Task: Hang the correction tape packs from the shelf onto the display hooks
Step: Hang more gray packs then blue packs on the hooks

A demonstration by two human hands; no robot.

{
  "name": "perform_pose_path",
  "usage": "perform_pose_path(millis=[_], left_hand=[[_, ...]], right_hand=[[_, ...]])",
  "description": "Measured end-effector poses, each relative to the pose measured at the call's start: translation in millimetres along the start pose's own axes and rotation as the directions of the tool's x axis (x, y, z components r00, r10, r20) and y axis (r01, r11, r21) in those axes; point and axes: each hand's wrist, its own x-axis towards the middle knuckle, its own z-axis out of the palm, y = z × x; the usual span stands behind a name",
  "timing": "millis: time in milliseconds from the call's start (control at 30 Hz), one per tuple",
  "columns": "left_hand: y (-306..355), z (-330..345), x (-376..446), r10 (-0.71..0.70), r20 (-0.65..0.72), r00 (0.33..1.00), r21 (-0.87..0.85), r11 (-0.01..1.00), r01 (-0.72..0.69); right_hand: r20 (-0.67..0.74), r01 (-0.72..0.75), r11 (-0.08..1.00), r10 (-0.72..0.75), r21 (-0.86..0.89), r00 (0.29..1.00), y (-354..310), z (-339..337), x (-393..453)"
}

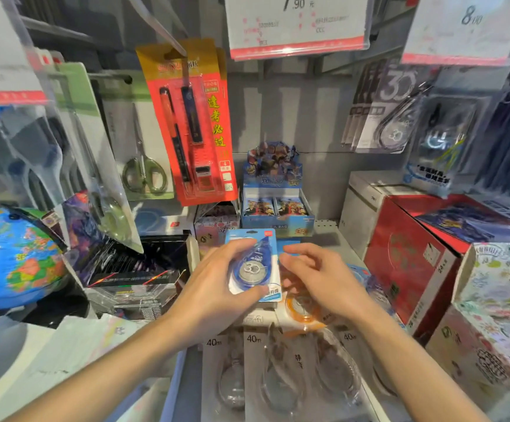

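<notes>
Now the left hand (pixel 214 284) pinches a blue correction tape pack (pixel 255 266); just beside the pack, the right hand's (pixel 317 275) grip hangs loosely curled, holding nothing.

"30" shows on the blue correction tape pack (pixel 252 266); "40m" on the grey packs (pixel 253 339) below; ".90" on the middle price tag (pixel 296 22); "30" on the hanging grey pack (pixel 395 86).

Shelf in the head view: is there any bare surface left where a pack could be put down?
Little. One bare strip of shelf lies between the card display box and the white carton. In front, the correction tape packs cover the surface, and the left hand grips a blue pack. The globe and red box crowd the sides.
</notes>
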Motion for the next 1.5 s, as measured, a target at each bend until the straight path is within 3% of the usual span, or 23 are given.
perform_pose_path(millis=[67, 200, 333, 467, 567, 667, 867, 967, 1100, 1233, 1500], left_hand=[[2.0, 2.5, 2.1, 0.022, 0.005, 1.0, -0.022, 1.0, -0.021], [2.5, 3.7, 5.0, 0.019, 0.011, 1.0, -0.096, 0.995, -0.018], [5.5, 1.9, 3.9, -0.003, 0.032, 0.999, -0.19, 0.982, 0.009], [11.1, 0.5, 8.4, -0.048, -0.058, 0.997, -0.307, 0.951, 0.028], [14.5, 2.0, 13.8, -0.15, 0.066, 0.987, -0.461, 0.872, 0.163], [18.0, 8.8, 17.5, -0.211, 0.185, 0.96, -0.583, 0.763, 0.28], [28.2, 28.8, 28.2, -0.25, 0.235, 0.939, -0.556, 0.758, 0.341], [30.4, 41.1, 32.2, -0.247, 0.266, 0.932, -0.554, 0.752, 0.357], [31.3, 51.5, 35.6, -0.282, 0.276, 0.919, -0.557, 0.733, 0.391], [28.8, 55.0, 37.2, -0.284, 0.298, 0.911, -0.563, 0.718, 0.409], [25.1, 53.3, 36.3, -0.291, 0.322, 0.901, -0.57, 0.7, 0.43]], right_hand=[[0.066, -0.076, 0.974, 0.063, 0.212, 0.996, -6.3, 3.2, -0.3], [0.09, -0.142, 0.898, 0.115, 0.416, 0.989, -8.7, 2.9, -2.4], [0.094, -0.144, 0.868, 0.113, 0.474, 0.989, -8.0, 3.4, -2.3], [0.048, -0.076, 0.846, 0.059, 0.528, 0.997, -8.7, -3.2, -5.4], [0.031, -0.035, 0.854, 0.022, 0.519, 0.999, -9.0, -7.6, -10.7], [-0.012, -0.002, 0.918, 0.007, 0.396, 1.0, -7.5, -12.1, -17.7], [-0.184, 0.072, 0.994, -0.085, -0.077, 0.979, 7.4, -48.6, -34.8], [-0.281, -0.005, 0.934, -0.102, -0.358, 0.954, 23.0, -67.6, -40.9], [-0.288, -0.166, 0.748, -0.035, -0.642, 0.957, 48.4, -74.2, -42.0], [-0.26, -0.207, 0.672, 0.023, -0.711, 0.965, 56.9, -71.3, -39.4], [-0.29, -0.184, 0.796, 0.011, -0.576, 0.957, 55.3, -72.9, -39.8]])
